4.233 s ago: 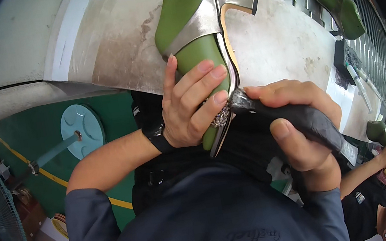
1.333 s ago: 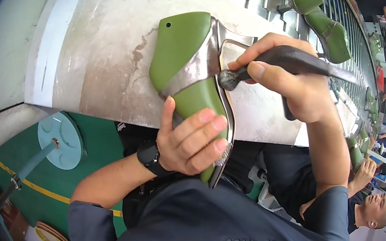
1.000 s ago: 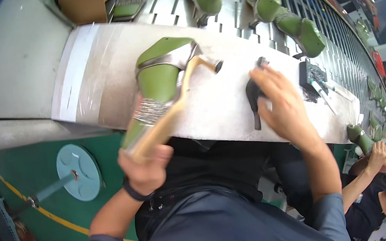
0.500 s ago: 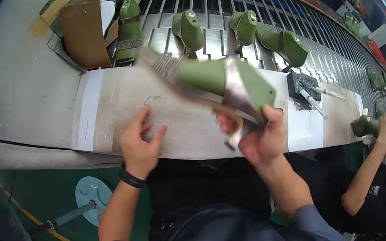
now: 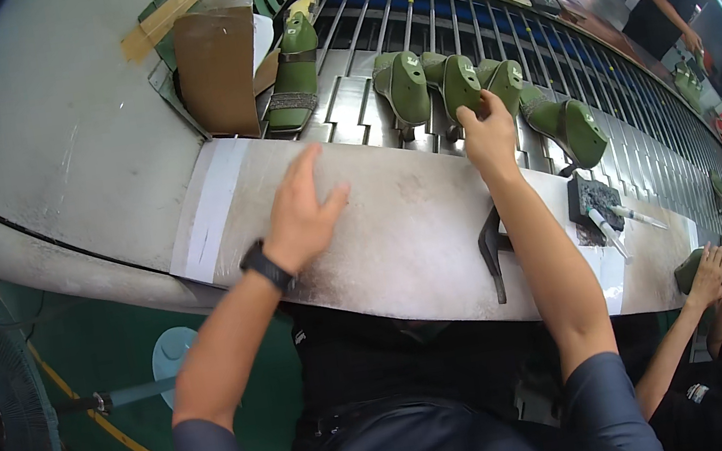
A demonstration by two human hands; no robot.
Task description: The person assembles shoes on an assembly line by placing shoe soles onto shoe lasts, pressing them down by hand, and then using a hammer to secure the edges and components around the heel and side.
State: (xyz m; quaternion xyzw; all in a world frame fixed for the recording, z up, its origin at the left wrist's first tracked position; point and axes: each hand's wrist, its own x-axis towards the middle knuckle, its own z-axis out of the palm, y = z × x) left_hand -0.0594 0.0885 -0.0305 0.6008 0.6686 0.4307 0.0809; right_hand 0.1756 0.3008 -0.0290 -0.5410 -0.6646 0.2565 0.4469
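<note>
My right hand (image 5: 489, 133) reaches over the far edge of the work board, its thumb and curled fingers on the near end of a strapped sandal on a green shoe last (image 5: 455, 85). That sandal rests on the metal conveyor between two others, a left one (image 5: 403, 88) and a right one (image 5: 503, 81). My left hand (image 5: 303, 213), with a black band on the wrist, is held over the board (image 5: 379, 223), fingers apart and holding nothing. A dark bent tool (image 5: 490, 257) lies beside my right forearm, which partly hides it.
More lasts with sandals stand on the conveyor (image 5: 352, 101), one (image 5: 293, 82) by a cardboard piece (image 5: 217, 74), another (image 5: 570, 127) farther right. A black block (image 5: 592, 196) with white pen-like tools (image 5: 606, 229) sits on the board. At right, a co-worker's hands (image 5: 712, 274) handle a last.
The sandal on its last has gone from above the board to the conveyor, carried by my right hand. My left hand has moved forward, fingers still apart. The dark bent tool is now visible.
</note>
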